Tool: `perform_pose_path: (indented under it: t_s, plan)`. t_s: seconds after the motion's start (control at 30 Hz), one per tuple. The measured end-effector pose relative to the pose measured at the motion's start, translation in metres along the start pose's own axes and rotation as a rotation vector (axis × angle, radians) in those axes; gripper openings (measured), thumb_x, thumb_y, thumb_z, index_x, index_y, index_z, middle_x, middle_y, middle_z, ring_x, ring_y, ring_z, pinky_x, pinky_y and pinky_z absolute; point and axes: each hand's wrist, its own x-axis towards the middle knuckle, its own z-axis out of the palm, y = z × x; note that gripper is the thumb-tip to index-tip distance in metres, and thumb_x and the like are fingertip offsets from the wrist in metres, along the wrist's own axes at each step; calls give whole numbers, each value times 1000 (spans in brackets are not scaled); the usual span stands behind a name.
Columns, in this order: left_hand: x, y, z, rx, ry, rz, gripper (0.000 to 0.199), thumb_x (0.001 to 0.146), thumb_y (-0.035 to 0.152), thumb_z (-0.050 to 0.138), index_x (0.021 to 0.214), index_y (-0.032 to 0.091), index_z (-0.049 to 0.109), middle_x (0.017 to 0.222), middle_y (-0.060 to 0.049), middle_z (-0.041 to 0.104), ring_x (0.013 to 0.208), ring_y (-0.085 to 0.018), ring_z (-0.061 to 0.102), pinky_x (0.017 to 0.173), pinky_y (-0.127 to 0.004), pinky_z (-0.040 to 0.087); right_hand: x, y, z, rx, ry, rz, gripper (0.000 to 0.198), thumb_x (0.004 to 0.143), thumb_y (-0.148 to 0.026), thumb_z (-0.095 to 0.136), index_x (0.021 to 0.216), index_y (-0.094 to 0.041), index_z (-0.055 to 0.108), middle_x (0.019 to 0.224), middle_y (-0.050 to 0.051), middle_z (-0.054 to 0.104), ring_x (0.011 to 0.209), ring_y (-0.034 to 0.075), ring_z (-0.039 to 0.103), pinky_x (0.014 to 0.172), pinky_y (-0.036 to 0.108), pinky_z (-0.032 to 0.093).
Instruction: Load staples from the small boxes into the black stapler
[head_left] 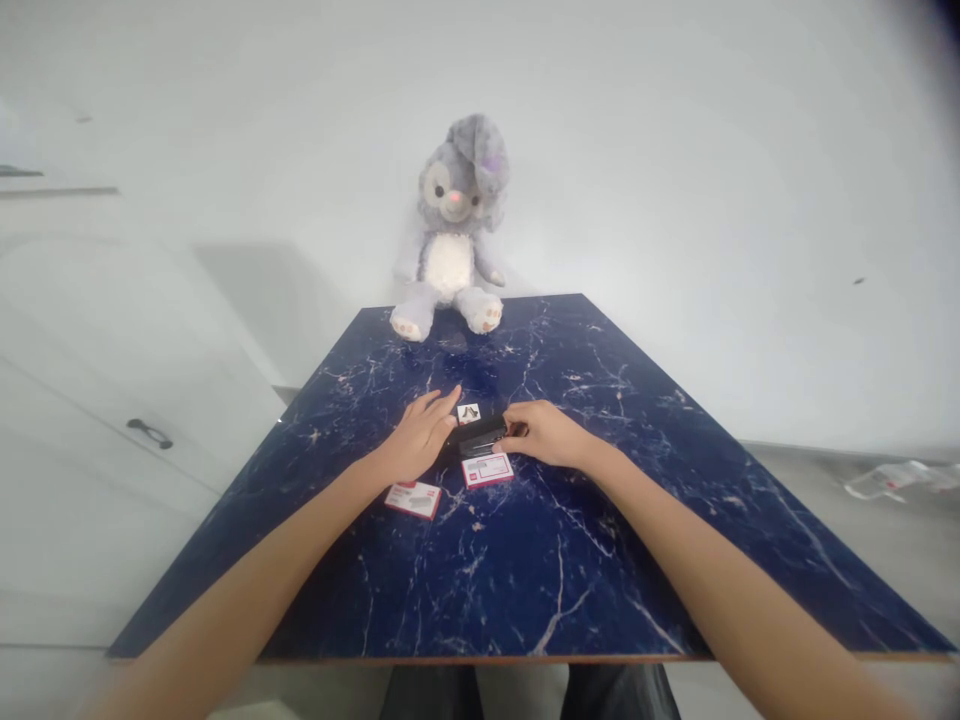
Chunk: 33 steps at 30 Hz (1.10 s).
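A black stapler (481, 436) lies on the table between my hands. My right hand (541, 432) is closed at its right end, with thumb and fingers pinching it there. My left hand (421, 432) is beside the stapler's left end, its fingers stretched out and apart, holding nothing. Just in front of the stapler lies a white and red staple box (487, 470). Another staple box (413, 500) is nearer me, below my left wrist. A small white card or packet (469, 412) with a dark picture shows behind the stapler; its details are too small to read.
The blue marble-patterned table (480, 580) has a grey plush rabbit (452, 230) seated at its far edge, against the white wall. To the left stands a white cabinet with a dark handle (150, 433). Some clear plastic (896, 480) lies off to the right, beyond the table.
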Motion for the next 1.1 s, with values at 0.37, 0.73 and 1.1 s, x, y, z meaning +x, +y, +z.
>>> perform_pose_path:
  t_s: [0.37,0.73,1.1]
  plan:
    - [6,9,-14,119,-178,213,71,93,54,52,154,28,28,162,-6,25,151,-33,8,122,-52,17,-1,9,2,-133,-19,-112,26,86,-38,69,72,-20,57,72,0,59,63,14,51,62,25,35]
    - [5,17,-15,96,-194,256,53,98,46,45,145,22,40,164,-8,18,151,-31,10,120,-48,25,-39,23,-10,-158,43,-174,20,98,-35,52,90,-19,61,82,4,61,71,16,56,68,28,42]
    - [-2,7,-19,-80,8,282,45,99,42,44,139,20,46,156,-16,33,143,-33,29,115,-56,28,-62,-1,-16,-226,244,-170,15,95,-33,54,94,-20,61,87,5,62,79,18,58,72,31,47]
